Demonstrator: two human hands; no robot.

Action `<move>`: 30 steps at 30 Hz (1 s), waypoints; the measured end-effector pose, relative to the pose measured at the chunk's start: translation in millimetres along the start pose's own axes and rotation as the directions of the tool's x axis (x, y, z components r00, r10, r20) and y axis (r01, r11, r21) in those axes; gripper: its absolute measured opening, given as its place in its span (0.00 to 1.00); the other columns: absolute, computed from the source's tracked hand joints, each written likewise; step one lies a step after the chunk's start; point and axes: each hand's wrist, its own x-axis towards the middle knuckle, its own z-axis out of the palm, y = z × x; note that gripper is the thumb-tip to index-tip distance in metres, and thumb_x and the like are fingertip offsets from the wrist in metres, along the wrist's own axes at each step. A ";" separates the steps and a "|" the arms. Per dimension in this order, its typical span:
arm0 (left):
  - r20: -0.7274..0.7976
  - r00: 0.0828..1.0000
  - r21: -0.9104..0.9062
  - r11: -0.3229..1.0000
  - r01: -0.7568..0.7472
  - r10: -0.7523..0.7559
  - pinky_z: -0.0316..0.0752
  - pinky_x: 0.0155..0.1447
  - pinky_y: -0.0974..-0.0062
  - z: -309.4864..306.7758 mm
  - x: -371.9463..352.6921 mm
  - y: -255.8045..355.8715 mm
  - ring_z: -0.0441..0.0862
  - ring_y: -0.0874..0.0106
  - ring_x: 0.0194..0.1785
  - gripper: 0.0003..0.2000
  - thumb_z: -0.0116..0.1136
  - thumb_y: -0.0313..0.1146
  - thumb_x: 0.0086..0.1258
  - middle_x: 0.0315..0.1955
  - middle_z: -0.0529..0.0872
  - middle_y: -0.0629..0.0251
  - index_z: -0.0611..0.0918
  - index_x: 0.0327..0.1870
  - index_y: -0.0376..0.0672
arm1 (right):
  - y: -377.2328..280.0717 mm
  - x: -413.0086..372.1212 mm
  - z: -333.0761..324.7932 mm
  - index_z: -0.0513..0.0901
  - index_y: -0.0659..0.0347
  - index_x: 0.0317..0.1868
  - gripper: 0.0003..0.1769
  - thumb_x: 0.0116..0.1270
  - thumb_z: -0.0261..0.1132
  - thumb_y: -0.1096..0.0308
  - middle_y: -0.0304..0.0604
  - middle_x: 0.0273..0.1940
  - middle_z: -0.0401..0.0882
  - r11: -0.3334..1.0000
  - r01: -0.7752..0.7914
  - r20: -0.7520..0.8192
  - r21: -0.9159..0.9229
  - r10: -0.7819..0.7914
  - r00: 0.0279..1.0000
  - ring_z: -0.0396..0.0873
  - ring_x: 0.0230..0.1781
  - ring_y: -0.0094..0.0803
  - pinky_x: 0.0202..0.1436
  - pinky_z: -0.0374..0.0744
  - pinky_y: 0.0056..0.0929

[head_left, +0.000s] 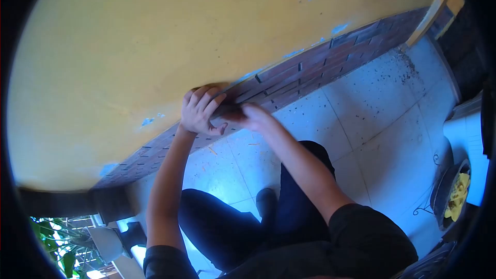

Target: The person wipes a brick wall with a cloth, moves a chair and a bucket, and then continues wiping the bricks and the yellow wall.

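Observation:
My left hand (203, 109) is at the wall, its fingers curled at the top edge of the brick-patterned band (289, 80), with the thumb below. Something dark lies between my two hands, too unclear to name. Close on the right, my right hand (253, 117) is smeared by motion, and its fingers reach toward that dark thing. Above the band the yellow wall (129, 46) has small chipped blue patches, one of them (148, 122) left of my left hand.
Dark debris (405, 67) is scattered on the tiled floor (372, 124) along the wall. A bowl (443, 201) with yellow pieces stands at the right, near a light blue object (467, 139). At lower left are green plants (67, 253). My bent knees are below.

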 end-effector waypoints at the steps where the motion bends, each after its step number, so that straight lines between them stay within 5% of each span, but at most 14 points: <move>1: -0.014 1.000 0.004 1.000 -0.006 0.006 0.67 0.63 0.59 -0.6 0.2 -1.9 0.78 0.62 0.61 0.31 0.60 0.62 0.53 0.55 0.84 0.65 0.84 0.53 0.49 | -26.0 -26.8 8.8 0.70 0.77 0.65 0.19 0.82 0.45 0.71 0.64 0.59 0.80 0.992 0.061 -0.086 -0.108 -0.070 0.994 0.83 0.59 0.53 0.63 0.87 0.51; 4: -0.044 0.999 -0.011 1.000 -0.021 0.021 0.68 0.63 0.60 1.2 -1.9 -0.5 0.78 0.62 0.61 0.30 0.60 0.58 0.52 0.54 0.84 0.64 0.84 0.52 0.48 | -96.1 -76.2 -5.4 0.69 0.79 0.63 0.19 0.82 0.44 0.73 0.63 0.61 0.78 0.976 0.183 -0.233 0.114 -0.153 0.960 0.81 0.62 0.53 0.69 0.83 0.51; 8: -0.082 0.997 -0.038 0.999 -0.017 0.013 0.69 0.64 0.60 -1.2 -1.5 -1.7 0.79 0.62 0.60 0.27 0.62 0.53 0.54 0.53 0.84 0.63 0.83 0.51 0.46 | -154.8 -146.3 -10.3 0.70 0.74 0.63 0.18 0.82 0.46 0.69 0.61 0.63 0.77 0.775 0.631 -0.236 -0.042 -0.621 0.747 0.76 0.68 0.51 0.75 0.76 0.52; 11: -0.108 0.994 -0.110 0.994 -0.029 0.017 0.68 0.65 0.57 1.5 -6.8 -3.5 0.79 0.59 0.59 0.26 0.62 0.50 0.55 0.52 0.84 0.61 0.83 0.52 0.45 | -177.5 -199.2 -4.2 0.72 0.67 0.65 0.21 0.83 0.47 0.61 0.54 0.66 0.76 0.669 0.723 -0.305 -0.173 -0.735 0.606 0.72 0.71 0.48 0.79 0.70 0.53; 15: -0.199 0.979 -0.155 0.985 -0.069 0.037 0.71 0.63 0.57 7.1 -5.7 -7.9 0.80 0.59 0.57 0.25 0.63 0.51 0.55 0.48 0.85 0.60 0.83 0.50 0.43 | -197.7 -253.5 0.1 0.73 0.60 0.66 0.26 0.76 0.55 0.52 0.47 0.67 0.77 0.602 0.752 -0.360 -0.268 -0.787 0.501 0.74 0.69 0.43 0.74 0.70 0.47; 18: -0.248 0.968 -0.199 0.976 -0.086 0.035 0.72 0.62 0.57 9.5 -8.6 -9.8 0.81 0.59 0.57 0.24 0.62 0.51 0.55 0.46 0.85 0.60 0.83 0.48 0.43 | -211.3 -268.9 11.3 0.75 0.56 0.64 0.26 0.69 0.62 0.56 0.45 0.63 0.79 0.588 0.751 -0.283 -0.301 -0.807 0.519 0.78 0.63 0.43 0.72 0.70 0.50; 21: -0.258 0.966 -0.224 0.970 -0.092 0.032 0.73 0.60 0.55 12.6 -7.9 -9.9 0.81 0.58 0.56 0.24 0.62 0.51 0.55 0.46 0.85 0.60 0.83 0.47 0.43 | -210.1 -252.3 14.1 0.76 0.54 0.60 0.24 0.63 0.67 0.64 0.43 0.58 0.80 0.645 0.555 -0.371 -0.525 -0.760 0.533 0.81 0.57 0.44 0.67 0.75 0.52; 25: -0.243 0.969 -0.209 0.974 -0.090 0.037 0.72 0.60 0.56 11.1 -9.1 -8.8 0.82 0.58 0.56 0.23 0.62 0.50 0.55 0.45 0.85 0.61 0.82 0.47 0.44 | -174.4 -204.8 -31.3 0.77 0.55 0.56 0.20 0.62 0.69 0.69 0.46 0.49 0.81 0.758 0.420 -0.530 -0.499 -0.650 0.545 0.82 0.52 0.40 0.58 0.82 0.45; 30: -0.266 0.964 -0.180 0.980 -0.079 0.029 0.71 0.60 0.56 14.4 -8.2 -8.7 0.82 0.58 0.56 0.21 0.62 0.47 0.56 0.45 0.85 0.61 0.82 0.47 0.43 | -123.2 -192.8 -77.3 0.80 0.59 0.55 0.20 0.64 0.71 0.65 0.45 0.48 0.82 0.737 0.438 -0.520 -0.515 -0.674 0.525 0.81 0.50 0.35 0.59 0.82 0.42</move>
